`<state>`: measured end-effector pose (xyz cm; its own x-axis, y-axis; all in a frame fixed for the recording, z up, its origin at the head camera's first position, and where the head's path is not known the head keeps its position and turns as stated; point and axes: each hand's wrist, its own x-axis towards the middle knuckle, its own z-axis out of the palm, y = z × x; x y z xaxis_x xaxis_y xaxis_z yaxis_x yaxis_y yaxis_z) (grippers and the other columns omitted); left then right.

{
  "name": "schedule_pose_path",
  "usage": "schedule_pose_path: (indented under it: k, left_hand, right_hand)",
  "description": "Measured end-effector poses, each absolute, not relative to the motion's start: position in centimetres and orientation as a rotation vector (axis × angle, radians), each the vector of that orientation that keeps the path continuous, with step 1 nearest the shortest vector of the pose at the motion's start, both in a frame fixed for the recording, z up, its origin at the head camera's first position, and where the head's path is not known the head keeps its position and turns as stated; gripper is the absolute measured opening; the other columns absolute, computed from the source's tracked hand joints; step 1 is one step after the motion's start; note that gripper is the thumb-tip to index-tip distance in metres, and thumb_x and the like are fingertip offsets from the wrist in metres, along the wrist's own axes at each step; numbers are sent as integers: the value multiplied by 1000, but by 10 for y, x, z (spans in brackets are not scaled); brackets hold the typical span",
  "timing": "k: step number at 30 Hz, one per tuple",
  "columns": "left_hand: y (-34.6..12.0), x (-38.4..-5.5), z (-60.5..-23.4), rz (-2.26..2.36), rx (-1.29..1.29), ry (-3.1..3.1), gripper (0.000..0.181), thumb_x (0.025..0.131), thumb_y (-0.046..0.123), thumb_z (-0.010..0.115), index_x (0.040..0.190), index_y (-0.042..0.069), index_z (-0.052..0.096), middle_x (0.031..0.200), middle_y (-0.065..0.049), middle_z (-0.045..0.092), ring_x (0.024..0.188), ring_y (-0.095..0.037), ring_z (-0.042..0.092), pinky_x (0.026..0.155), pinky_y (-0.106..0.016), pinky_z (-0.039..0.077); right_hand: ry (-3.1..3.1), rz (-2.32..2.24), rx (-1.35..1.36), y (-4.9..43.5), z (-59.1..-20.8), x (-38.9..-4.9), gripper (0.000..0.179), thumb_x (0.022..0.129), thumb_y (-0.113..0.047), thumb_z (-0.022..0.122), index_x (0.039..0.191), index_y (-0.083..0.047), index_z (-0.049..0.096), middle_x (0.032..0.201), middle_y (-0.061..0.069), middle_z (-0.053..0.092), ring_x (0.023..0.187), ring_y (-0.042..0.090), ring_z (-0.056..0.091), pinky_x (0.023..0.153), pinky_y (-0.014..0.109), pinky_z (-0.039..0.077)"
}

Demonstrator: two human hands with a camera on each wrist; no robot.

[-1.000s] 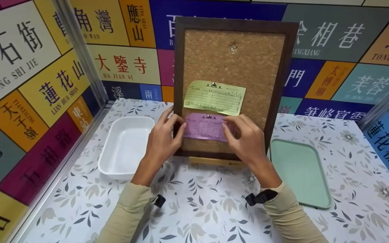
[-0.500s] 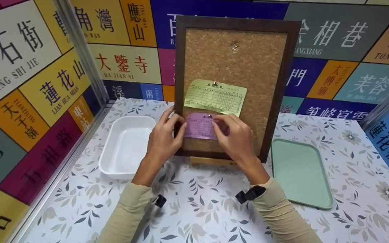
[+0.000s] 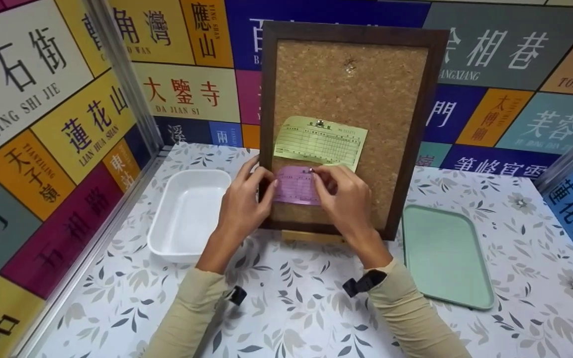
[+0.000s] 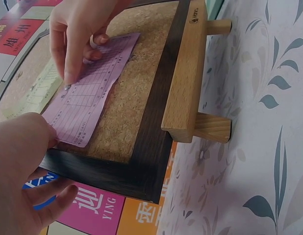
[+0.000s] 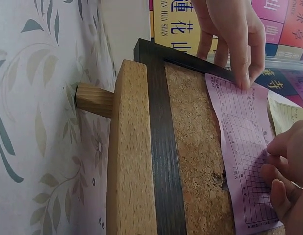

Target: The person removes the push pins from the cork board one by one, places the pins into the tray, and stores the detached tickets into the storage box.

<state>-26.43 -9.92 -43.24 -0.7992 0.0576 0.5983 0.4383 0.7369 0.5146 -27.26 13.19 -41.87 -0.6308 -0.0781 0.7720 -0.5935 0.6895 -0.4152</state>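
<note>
A dark-framed corkboard [image 3: 391,99] leans on a wooden stand [image 4: 183,78]. Low on the cork lies a purple form slip [image 3: 294,186], with a green form slip [image 3: 319,141] pinned above it. My left hand [image 3: 244,196] grips the board's left side, its thumb on the slip's left edge and its fingers behind the frame, as the left wrist view shows. At the top of the purple slip, my right hand [image 3: 346,194] has its thumb and index fingertips at a small shiny pushpin [image 3: 310,170]. Those fingertips partly cover the pin and the slip's right part.
To the left of the board stands a white tray [image 3: 154,238] with raised walls. A flat green tray [image 3: 445,258] lies at the right. A shiny cluster [image 3: 349,65] is on the cork near the top. Printed panels [image 3: 182,94] wall the table's back and sides.
My right hand has moved left from the purple slip's right edge to the pushpin at its top. The left hand stays at the board's left side.
</note>
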Motion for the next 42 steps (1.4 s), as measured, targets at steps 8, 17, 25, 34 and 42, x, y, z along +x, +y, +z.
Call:
schedule_pose_path:
  k: [8,17,25,34,42]
  left_hand:
    - [-99,-264,-433,-898,-373,-2372,16,106,36,68,105,20,71,159,-5,58,133,-32,68,100,-51,62]
    - [-99,-265,-433,-900,-380,-2365,16,106,36,69,105,20,71,158,-4,59,131,-31,69,98,-51,62]
    - [-100,-265,-433,-885,-380,-2368,16,106,38,68,104,22,72,158,-3,58,128,-29,71,91,-49,63]
    - [-100,-264,-432,-886,-378,-2374,16,106,37,68,105,21,71,159,-3,58,126,-29,71,93,-48,63]
    - [-99,-265,-432,-889,-374,-2380,16,106,37,68,105,21,71,159,-3,58,130,-29,69,95,-48,63]
  right_hand:
    - [-2105,876,521,127,-419,-274,6,99,-18,80,104,-15,82,86,-2,74,73,9,67,66,28,56]
    - [-2103,877,512,126,-420,-274,6,99,-19,80,104,-15,81,87,-1,75,73,10,67,67,29,57]
    - [-2102,908,529,125,-421,-275,4,98,-15,78,101,-13,80,85,-1,74,71,10,66,64,28,55]
    - [-2163,901,499,124,-417,-274,5,98,-18,79,100,-14,78,86,-2,74,71,10,67,65,29,57]
    - [-2195,889,474,123,-416,-273,6,99,-21,79,101,-15,78,87,-3,74,71,10,67,66,30,56]
